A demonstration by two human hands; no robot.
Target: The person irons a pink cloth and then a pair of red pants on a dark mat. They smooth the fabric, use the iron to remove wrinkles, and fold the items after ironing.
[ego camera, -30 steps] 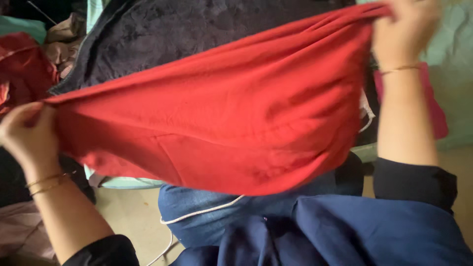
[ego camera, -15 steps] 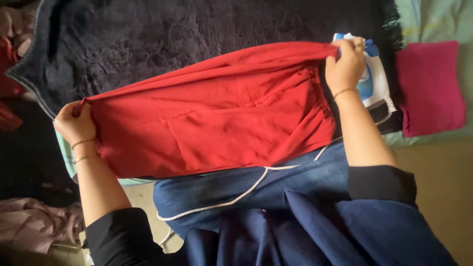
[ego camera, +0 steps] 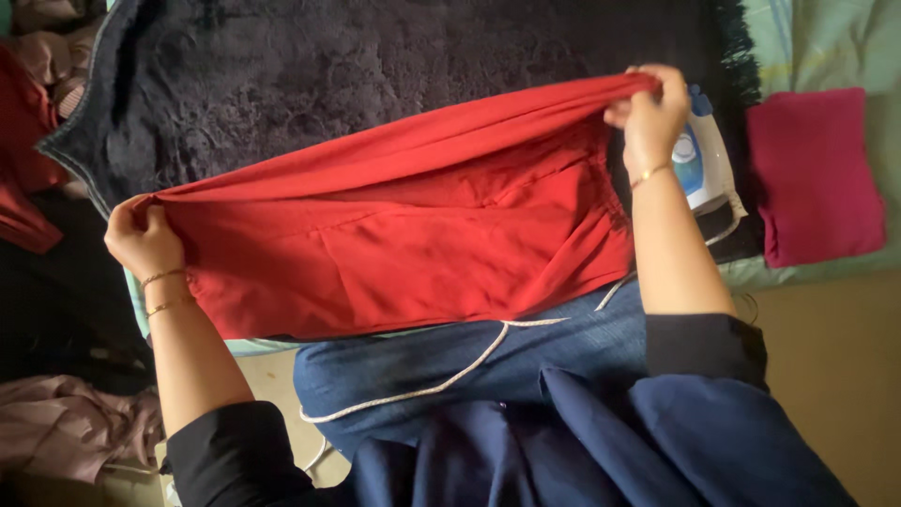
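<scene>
A red garment (ego camera: 413, 239) is stretched out between my two hands above a dark fuzzy blanket (ego camera: 375, 66). My left hand (ego camera: 143, 239) pinches its left end, with thin gold bangles on the wrist. Its right end, at the top, is gripped by my right hand (ego camera: 649, 111). The cloth hangs in folds down toward my lap. Just behind my right hand stands a blue and white clothes iron (ego camera: 706, 160) on the blanket's right edge.
A folded magenta cloth (ego camera: 815, 174) lies on the pale green sheet (ego camera: 826, 38) at the right. Red and pinkish clothes (ego camera: 28, 160) are heaped at the left. A white cord (ego camera: 441, 380) runs over my blue jeans; a pink-grey garment (ego camera: 66, 427) lies on the floor.
The garment has come down from close to the camera to a spread just over the blanket. My right hand has lifted its end slightly, which makes the upper edge arch.
</scene>
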